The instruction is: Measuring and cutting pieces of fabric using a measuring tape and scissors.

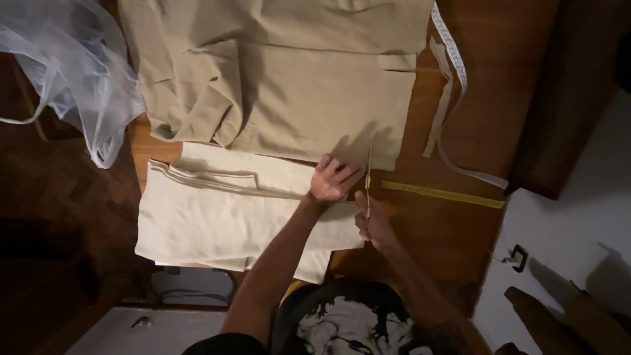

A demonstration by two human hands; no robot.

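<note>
Head view, looking straight down. A wooden table [480, 112] carries two pieces of cloth: a tan cloth [289, 85] spread over its far part and a folded cream cloth [223, 210] lying nearer, its far edge just under the tan piece. The left hand [334, 179] rests flat with fingers spread where the two cloths meet, pressing them down. The right hand [374, 223] is closed around the handles of a pair of scissors [368, 181], whose blades point away from the person along the right edge of the cloths, just beside the left hand. A yellow tape measure [444, 194] lies on bare wood to the right of the scissors; a white tape measure [453, 59] and a cloth strip [439, 112] trail along the far right side. White netting [72, 72] hangs at the far left over a dark wood floor [59, 197]. A white wall with an outlet [519, 258] fills the near right. The light is dim; whether the blades are parted cannot be made out, and the tan cloth is cut off by the frame's far edge.
</note>
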